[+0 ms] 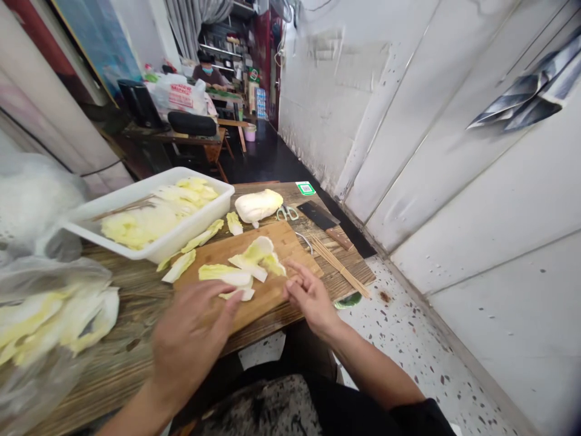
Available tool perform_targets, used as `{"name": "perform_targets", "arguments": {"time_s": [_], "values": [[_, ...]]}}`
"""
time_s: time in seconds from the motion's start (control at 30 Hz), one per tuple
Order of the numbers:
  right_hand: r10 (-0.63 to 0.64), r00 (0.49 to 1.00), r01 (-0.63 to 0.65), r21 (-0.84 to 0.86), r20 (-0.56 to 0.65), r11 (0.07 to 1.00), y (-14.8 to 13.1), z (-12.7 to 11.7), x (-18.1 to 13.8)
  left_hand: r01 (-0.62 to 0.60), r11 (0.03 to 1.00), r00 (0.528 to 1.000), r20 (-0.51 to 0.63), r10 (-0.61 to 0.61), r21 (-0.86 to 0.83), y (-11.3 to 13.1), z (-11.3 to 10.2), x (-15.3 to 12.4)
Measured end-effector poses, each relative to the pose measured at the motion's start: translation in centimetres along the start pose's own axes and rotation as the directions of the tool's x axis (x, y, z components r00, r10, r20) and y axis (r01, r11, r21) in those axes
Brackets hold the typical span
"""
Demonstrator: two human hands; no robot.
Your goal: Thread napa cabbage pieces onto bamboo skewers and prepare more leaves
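Observation:
Pieces of napa cabbage leaf [227, 275] lie on a wooden cutting board [276, 297] in front of me. My left hand [193, 339] is over the board's near left side, thumb and fingers apart, its fingertips at the nearest leaf pieces. Whether they touch is unclear. At the board's right side, my right hand [313, 300] has thumb and fingers drawn together in a pinch. Anything between them is too small to make out. Past the board lies a trimmed cabbage head [258, 206].
A white plastic tub [200, 221] of cabbage leaves stands left. Green-handled scissors [287, 212], a cleaver [320, 217] and bamboo skewers [340, 266] lie right. A plastic bag [100, 272] with leaves sits at far left. Another person [211, 75] sits at a back table.

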State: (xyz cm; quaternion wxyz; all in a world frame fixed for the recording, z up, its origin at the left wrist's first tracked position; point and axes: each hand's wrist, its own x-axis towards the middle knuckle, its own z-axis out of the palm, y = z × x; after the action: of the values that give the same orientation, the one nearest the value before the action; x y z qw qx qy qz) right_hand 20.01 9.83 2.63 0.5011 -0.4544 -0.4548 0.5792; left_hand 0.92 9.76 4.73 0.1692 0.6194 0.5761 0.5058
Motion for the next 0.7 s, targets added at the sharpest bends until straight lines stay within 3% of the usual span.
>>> {"name": "perform_targets", "arguments": {"time_s": [0.03,0.1,0.13,0.3,0.37,0.53,0.6,0.7], "values": [[-0.084,0.996,0.084,0.0,-0.042,0.996,0.3,0.8,0.3,0.092,0.99,0.993,0.088,-0.083,-0.105,0.5,0.9,0.4],[-0.21,0.97,0.21,-0.012,-0.122,0.978,1.1,2.1,1.0,0.422,0.847,0.898,0.276,-0.343,-0.324,1.2,3.2,1.3],[-0.234,0.959,0.235,-0.017,-0.156,0.972,1.6,2.6,1.3,0.468,0.799,0.878,0.299,-0.373,-0.377,1.3,4.5,1.7],[-0.172,0.957,0.187,0.04,-0.233,0.982,3.9,1.9,1.8,0.592,0.606,0.805,0.419,-0.419,-0.531,0.7,10.3,2.6],[-0.103,0.969,0.121,0.068,-0.224,0.99,4.9,0.6,1.5,0.681,0.498,0.732,0.505,-0.457,-0.537,0.3,11.9,2.4],[0.054,0.973,-0.032,0.101,-0.225,0.994,7.6,-2.1,-0.3,0.864,0.255,0.499,0.674,-0.545,-0.433,-0.2,15.0,0.9],[0.078,0.964,-0.053,0.104,-0.255,0.993,8.4,-2.5,-1.0,0.887,0.196,0.45,0.689,-0.568,-0.418,-0.4,15.8,0.0],[0.087,0.951,-0.061,0.096,-0.297,0.993,9.2,-2.5,-1.5,0.895,0.145,0.418,0.68,-0.602,-0.422,-0.6,16.4,-0.8]]}}
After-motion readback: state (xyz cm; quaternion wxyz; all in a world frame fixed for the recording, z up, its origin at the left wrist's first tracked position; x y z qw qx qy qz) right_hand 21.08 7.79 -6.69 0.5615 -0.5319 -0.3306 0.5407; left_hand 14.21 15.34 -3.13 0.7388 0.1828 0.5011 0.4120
